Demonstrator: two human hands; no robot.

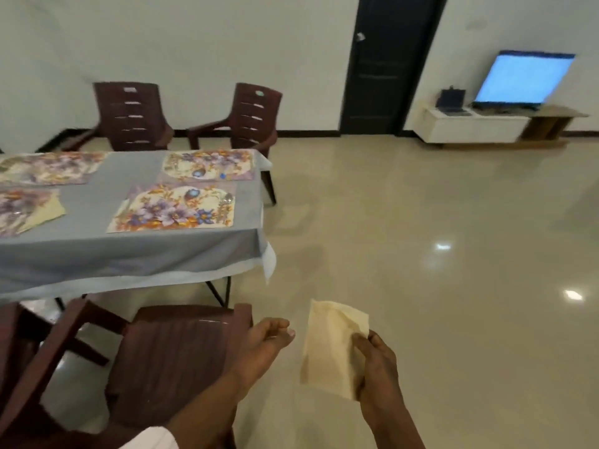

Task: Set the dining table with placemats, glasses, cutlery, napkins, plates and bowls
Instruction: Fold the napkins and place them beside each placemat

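Observation:
My right hand [377,367] pinches a cream napkin [327,348] by its right edge, low over the floor. My left hand [264,343] hovers just left of the napkin with fingers loosely curled and nothing in it. The dining table [97,251], under a grey cloth, stands at the left. Several floral placemats lie on it: one at the near right [175,209], one at the far right [210,165], one at the far left [48,168]. A fourth placemat [22,212] at the near left has a cream napkin [52,210] at its right side.
A dark brown plastic chair [168,358] stands right in front of me, below the table edge. Two more chairs [129,115] [252,115] stand behind the table. A dark door [385,63], a lit screen [525,77] on a low cabinet, and open tiled floor lie to the right.

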